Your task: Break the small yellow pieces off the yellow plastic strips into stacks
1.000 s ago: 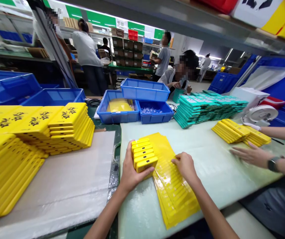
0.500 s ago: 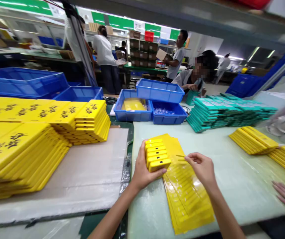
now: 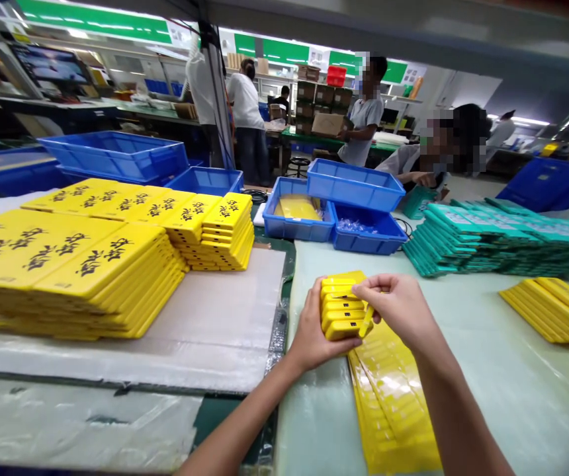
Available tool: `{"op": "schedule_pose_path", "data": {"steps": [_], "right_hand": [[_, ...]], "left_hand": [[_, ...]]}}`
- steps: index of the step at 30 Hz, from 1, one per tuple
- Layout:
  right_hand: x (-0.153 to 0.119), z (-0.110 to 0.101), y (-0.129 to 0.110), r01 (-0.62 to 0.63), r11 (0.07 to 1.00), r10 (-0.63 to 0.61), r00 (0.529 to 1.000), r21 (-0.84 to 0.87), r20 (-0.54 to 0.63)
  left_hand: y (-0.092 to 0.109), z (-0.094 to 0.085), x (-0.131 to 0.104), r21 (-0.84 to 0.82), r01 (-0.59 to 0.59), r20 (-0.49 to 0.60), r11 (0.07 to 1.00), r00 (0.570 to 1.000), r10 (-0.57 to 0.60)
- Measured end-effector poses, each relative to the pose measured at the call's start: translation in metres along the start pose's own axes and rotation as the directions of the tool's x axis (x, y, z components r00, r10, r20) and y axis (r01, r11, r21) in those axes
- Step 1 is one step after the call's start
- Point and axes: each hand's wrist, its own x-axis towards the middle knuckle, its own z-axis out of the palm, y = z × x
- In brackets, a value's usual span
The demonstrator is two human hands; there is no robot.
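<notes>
My left hand is wrapped round a stack of slim yellow cases, their narrow ends turned toward me and small dark ports showing on several of them. Between thumb and fingers, my right hand pinches a narrow yellow sticker strip. The strip hangs at the right side of the case ends; whether it touches them I cannot tell. Under both hands, yellow sticker sheets lie fanned on the table, partly covered by my right forearm.
Printed yellow cases are piled at left. Blue bins stand behind my hands. Teal cases and more yellow cases lie at right. Across the table a co-worker handles a teal item.
My right hand has moved from beside the stack to the case ends, carrying the strip. My left hand keeps its hold. The view has swung left, and the hand at the right edge has left it.
</notes>
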Motion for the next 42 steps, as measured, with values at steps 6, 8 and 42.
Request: {"op": "schedule_pose_path", "data": {"steps": [6,8,42], "right_hand": [[0.006,-0.007,0.001,0.013,0.993,-0.005,0.998,-0.115,0.069],[0.008,-0.006,0.002,0.023,0.991,-0.012,0.997,-0.135,0.081],[0.022,0.000,-0.010,0.162,0.723,-0.137,0.986,-0.671,0.090]], "left_hand": [[-0.002,0.001,-0.001,0.021,-0.011,-0.016,1.000,1.000,0.011],[-0.002,0.001,-0.001,0.018,-0.014,-0.016,1.000,1.000,0.015],[-0.002,0.001,0.000,0.001,0.003,0.003,1.000,1.000,-0.003]]}}
